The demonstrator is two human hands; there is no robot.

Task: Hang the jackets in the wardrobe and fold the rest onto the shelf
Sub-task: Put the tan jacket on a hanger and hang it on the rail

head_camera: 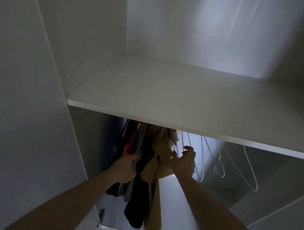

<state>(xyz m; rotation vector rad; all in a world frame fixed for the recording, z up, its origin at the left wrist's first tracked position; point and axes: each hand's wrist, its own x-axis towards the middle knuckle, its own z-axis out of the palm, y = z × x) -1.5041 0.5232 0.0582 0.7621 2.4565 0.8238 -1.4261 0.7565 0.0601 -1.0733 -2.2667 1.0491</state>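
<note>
gripping hung dark clothes point(137, 197) with left hand point(123, 167), right hand point(184, 162) half-open, fingertips touching tan jacket point(156, 185)

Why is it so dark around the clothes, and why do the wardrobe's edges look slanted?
Head view: the shelf shades the hanging clothes, so the tan jacket and both hands, left and right, look dim; a bright patch glows behind the empty hangers; the wide lens tilts straight edges.

Matt white shelf point(168, 90), cloth jackets point(152, 179)
</note>
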